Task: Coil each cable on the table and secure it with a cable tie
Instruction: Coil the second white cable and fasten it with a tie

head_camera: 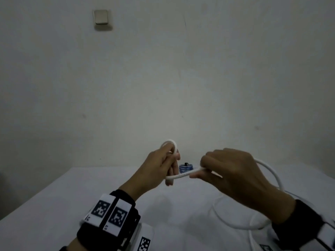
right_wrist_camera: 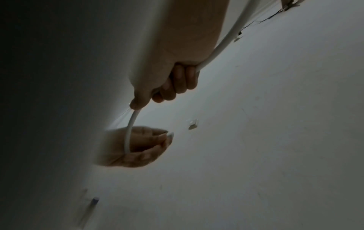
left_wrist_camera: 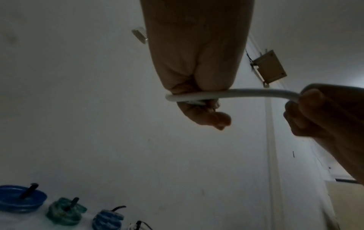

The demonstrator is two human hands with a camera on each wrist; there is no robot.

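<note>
Head view: both hands grip white cable (head_camera: pixel 183 175) above table.

Left hand (left_wrist_camera: pixel 197 70) gripping white cable (left_wrist_camera: pixel 226 94), right hand (left_wrist_camera: pixel 325 115) pinching it

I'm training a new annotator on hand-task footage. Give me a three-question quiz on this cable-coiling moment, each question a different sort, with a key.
1. True or false: the thin white round cable runs between the left hand and the right hand.
2. Multiple choice: the small loops of white cable sit on A) the right hand, B) the left hand's fingers, C) the white table.
3. Fill in: in the left wrist view, the already coiled bundles, such as the dark blue coiled cable bundle, lie on the ____.

Key: 1 true; 2 B; 3 table.
</note>
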